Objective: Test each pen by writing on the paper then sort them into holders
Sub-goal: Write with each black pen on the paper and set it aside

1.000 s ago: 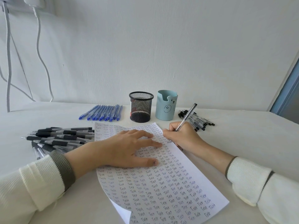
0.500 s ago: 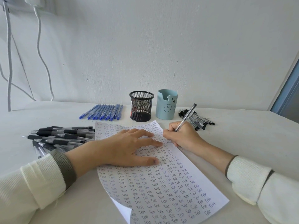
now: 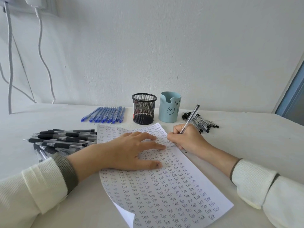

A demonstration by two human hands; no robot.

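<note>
A sheet of paper point(image 3: 166, 191) covered with rows of the word "Test" lies in the middle of the table. My left hand point(image 3: 126, 150) rests flat on its upper part, fingers spread. At the paper's right edge my right hand point(image 3: 185, 139) grips a clear pen with a black cap point(image 3: 190, 118), tip down on the sheet. Behind the paper stand a black mesh holder point(image 3: 144, 111) and a light blue bear holder point(image 3: 169, 106); both look empty.
A row of blue pens point(image 3: 105, 114) lies at the back left. A pile of black-grip pens point(image 3: 62, 140) sits left of the paper, and a smaller pile of black-capped pens point(image 3: 202, 123) lies to the right of the bear holder. White cables point(image 3: 42, 51) hang on the wall.
My right hand has shifted slightly along the paper's edge with the pen as it writes. My left hand stays pressed on the sheet.
</note>
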